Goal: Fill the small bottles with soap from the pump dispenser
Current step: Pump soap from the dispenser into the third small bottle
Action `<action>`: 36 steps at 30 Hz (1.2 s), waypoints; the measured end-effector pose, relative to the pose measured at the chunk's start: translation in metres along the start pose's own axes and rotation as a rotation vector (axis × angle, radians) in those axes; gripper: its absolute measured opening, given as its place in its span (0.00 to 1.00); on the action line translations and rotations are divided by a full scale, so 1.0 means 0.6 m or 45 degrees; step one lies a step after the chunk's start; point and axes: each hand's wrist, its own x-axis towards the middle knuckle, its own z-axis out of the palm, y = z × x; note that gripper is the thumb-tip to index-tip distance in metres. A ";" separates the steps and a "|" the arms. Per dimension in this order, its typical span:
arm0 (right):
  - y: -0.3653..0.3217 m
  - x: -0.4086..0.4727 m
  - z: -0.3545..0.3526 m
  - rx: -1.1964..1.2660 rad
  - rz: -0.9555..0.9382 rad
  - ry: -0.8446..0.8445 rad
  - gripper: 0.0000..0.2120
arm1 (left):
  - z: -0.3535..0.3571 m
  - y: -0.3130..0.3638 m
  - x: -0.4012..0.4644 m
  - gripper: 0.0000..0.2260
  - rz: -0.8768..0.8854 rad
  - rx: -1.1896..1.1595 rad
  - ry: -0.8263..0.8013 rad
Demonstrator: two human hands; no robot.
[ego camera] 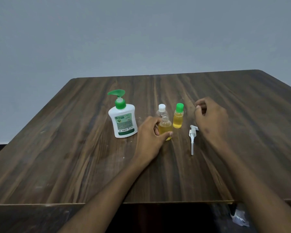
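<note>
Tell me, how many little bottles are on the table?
3. An open bottle with yellow soap is held by the left hand. A white-capped bottle stands behind it. A green-capped bottle with yellow soap stands to their right. None seems hidden.

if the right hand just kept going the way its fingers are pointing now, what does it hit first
Probably the green-capped bottle. The right hand hangs with curled fingers aimed left and away toward it; depth is unclear, so it might pass above it.
</note>
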 end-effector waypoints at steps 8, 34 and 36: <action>0.006 0.000 0.011 0.037 0.016 -0.054 0.08 | 0.019 -0.010 0.029 0.18 0.038 0.089 -0.013; 0.004 -0.032 -0.035 -0.305 0.206 -0.464 0.14 | 0.009 -0.007 0.012 0.17 0.054 0.062 0.074; -0.009 -0.006 -0.071 -0.150 0.183 -0.342 0.14 | 0.008 -0.007 0.011 0.17 0.055 0.064 0.086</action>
